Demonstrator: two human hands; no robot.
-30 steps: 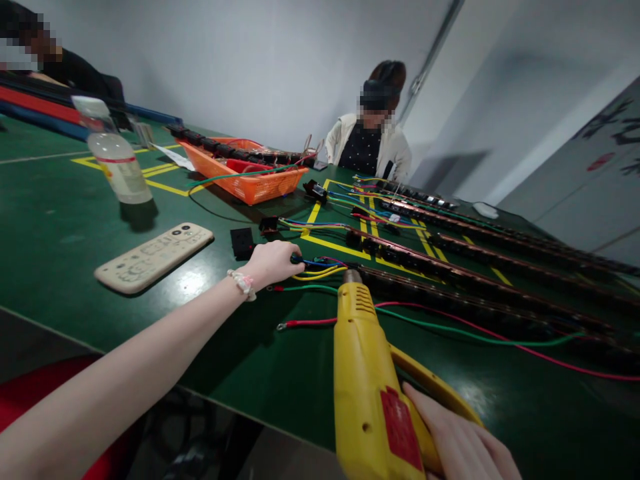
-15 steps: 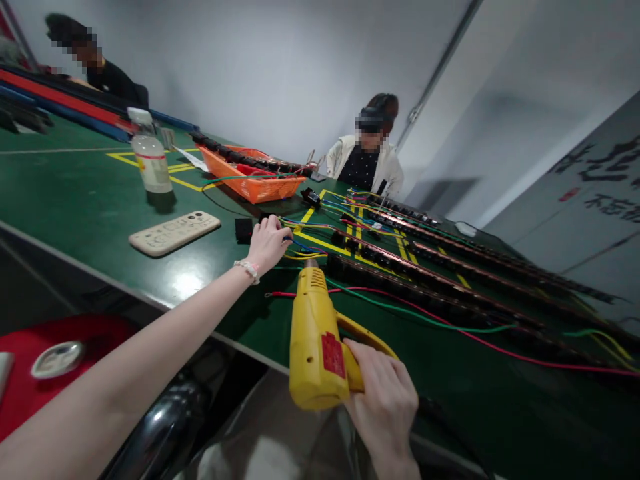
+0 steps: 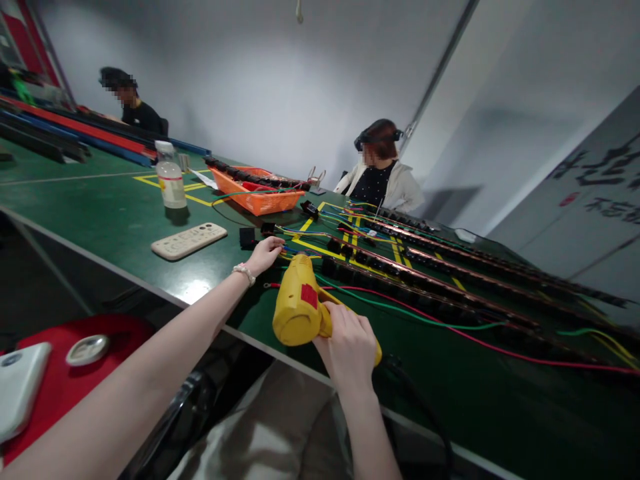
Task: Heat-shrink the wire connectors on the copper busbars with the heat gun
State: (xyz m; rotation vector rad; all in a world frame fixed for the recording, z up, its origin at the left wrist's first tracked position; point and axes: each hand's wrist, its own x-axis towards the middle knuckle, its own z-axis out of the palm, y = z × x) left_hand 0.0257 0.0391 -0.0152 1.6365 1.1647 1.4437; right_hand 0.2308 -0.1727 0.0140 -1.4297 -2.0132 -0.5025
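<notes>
My right hand [image 3: 347,337] is wrapped round the handle of a yellow heat gun [image 3: 296,307] with a red label. Its nozzle end points away from me, at the thin coloured wires [image 3: 303,252] leading from the nearest long dark strip [image 3: 380,283]. My left hand [image 3: 265,257], with a beaded bracelet on the wrist, pinches those wires just left of the nozzle. The fingertips partly cover the wire ends. Close behind that hand are a black connector [image 3: 269,229] and a black block [image 3: 247,238].
Further strips with copper-coloured bars [image 3: 450,265] stretch right. Red [image 3: 425,310] and green cables [image 3: 400,307] run along the near side. An orange basket [image 3: 260,202], a bottle [image 3: 171,187] and a phone [image 3: 189,241] stand or lie on the green table. Two people sit beyond.
The heat gun has moved forward and left with my right hand, its nozzle nearer my left hand. My left hand stays by the wire ends. The head view has shifted slightly.
</notes>
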